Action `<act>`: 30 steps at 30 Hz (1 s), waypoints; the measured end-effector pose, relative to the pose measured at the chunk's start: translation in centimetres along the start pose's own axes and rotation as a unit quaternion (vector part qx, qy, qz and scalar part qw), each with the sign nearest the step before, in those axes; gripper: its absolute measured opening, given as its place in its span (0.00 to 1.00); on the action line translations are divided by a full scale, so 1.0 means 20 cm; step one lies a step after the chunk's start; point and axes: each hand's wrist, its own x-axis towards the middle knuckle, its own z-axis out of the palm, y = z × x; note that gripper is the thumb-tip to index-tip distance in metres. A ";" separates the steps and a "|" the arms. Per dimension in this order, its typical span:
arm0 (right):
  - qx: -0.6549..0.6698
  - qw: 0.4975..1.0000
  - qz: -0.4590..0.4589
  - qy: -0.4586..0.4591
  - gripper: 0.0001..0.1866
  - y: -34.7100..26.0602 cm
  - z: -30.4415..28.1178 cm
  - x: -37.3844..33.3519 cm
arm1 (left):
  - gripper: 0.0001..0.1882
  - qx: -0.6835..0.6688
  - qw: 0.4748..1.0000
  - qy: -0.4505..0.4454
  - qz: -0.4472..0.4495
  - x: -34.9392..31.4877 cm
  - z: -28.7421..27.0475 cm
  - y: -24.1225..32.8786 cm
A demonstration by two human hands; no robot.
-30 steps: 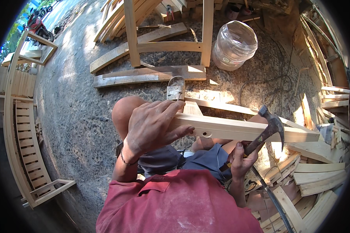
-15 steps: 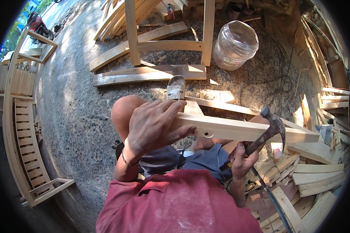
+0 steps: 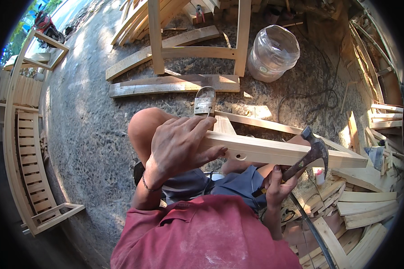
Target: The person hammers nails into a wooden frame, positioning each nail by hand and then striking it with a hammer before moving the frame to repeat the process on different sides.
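Observation:
My left hand is closed over the left end of a pale wooden frame, its thumb along the near face beside a round drilled hole. The frame lies across my lap, with its rails meeting at a corner on the right. A claw hammer is in my right hand, fingers wrapped round its dark handle. Its head overlaps the frame's right part in view; whether they touch I cannot tell. Just beyond my left fingertips sits a small container with a clear rounded top; its kind is unclear.
Planks and an upright wooden frame lie ahead, beside a clear plastic tub. Wood offcuts pile up at right, with a black cable near my right arm. A slatted wooden piece stands at left.
The frame's right end has dipped slightly, and the hammer head has shifted down a little with it. Both hands keep their hold.

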 end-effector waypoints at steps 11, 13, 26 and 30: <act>-0.008 0.997 0.070 -0.033 0.06 -0.13 -0.04 0.12 | 0.21 -0.290 0.954 0.079 -0.013 0.09 -0.02 -0.08; 0.000 0.997 0.064 -0.044 0.06 -0.14 -0.03 0.15 | 0.18 -0.240 0.969 0.042 0.040 0.12 -0.05 -0.13; -0.001 0.995 0.079 -0.053 0.08 -0.15 -0.02 0.24 | 0.13 -0.179 0.979 -0.015 0.099 0.19 -0.09 -0.19; -0.014 0.995 0.084 -0.055 0.07 -0.15 -0.02 0.28 | 0.13 -0.199 0.975 -0.017 0.092 0.22 -0.09 -0.23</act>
